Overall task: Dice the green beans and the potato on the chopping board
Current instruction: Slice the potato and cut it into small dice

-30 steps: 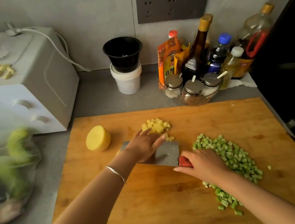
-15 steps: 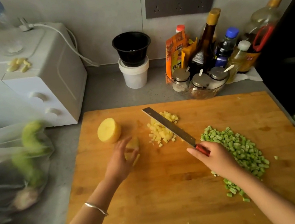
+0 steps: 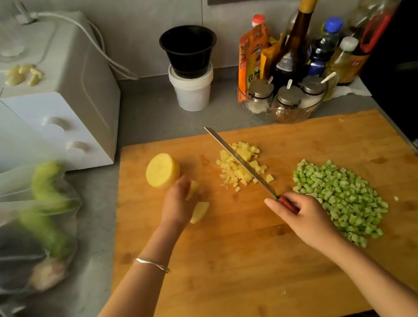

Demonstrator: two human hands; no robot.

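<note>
Parted since half-sec ago: potato slice (image 3: 192, 189) now pinched in left hand (image 3: 176, 208), 2nd slice (image 3: 200, 211) flat on chopping board (image 3: 237, 279) just beside palm. Potato half (image 3: 162, 170) just beyond fingertips. Knife (image 3: 242, 163) gripped by red handle in right hand (image 3: 303, 215), blade slanting over diced potato (image 3: 248, 151) ahead. Diced green beans (image 3: 340, 196) heaped just right of it.

potato dice (image 3: 241, 165) left of beans (image 3: 340, 196)

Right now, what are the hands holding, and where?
The right hand grips the knife by its red handle; the left hand holds a potato piece by one end.
</note>
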